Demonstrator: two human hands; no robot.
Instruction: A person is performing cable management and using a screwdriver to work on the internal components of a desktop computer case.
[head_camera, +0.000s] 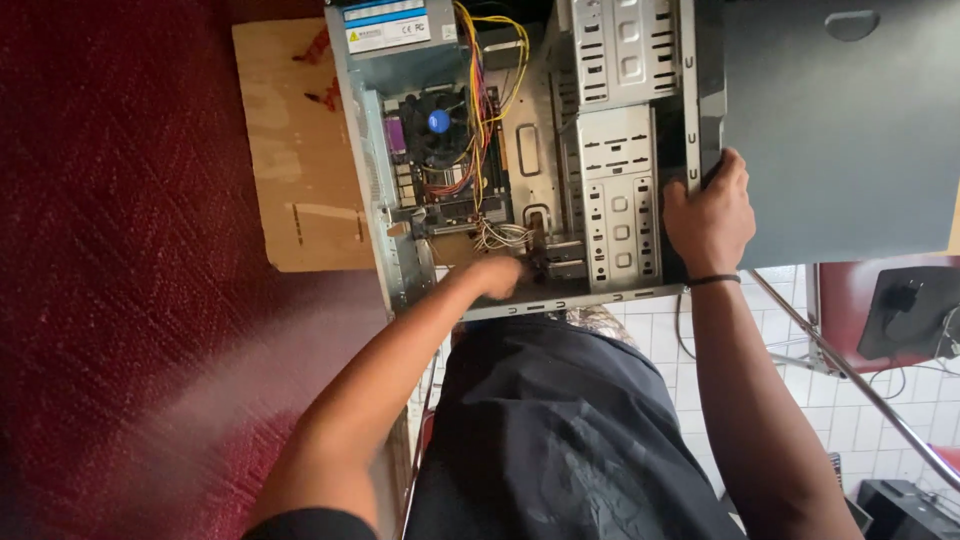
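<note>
Head view: the left hand (497, 275), blurred so its grip cannot be told, reaches into the open computer case (400, 270) near its white wires (503, 236). The right hand (708, 215) clasps the case's far-right edge; the case runs lengthwise away from both hands.

Both arms bare, reaching forward from the torso toward the open computer case (520, 160). Left arm angles up and to the right, forearm blurred; left hand (497, 275) sits low inside the case near its front edge, fingers curled, grip unclear from blur. Right arm runs nearly straight up, thin dark band on the wrist; right hand (708, 212) is at the case's right edge, back of hand facing the camera, fingers curled over that edge.
</note>
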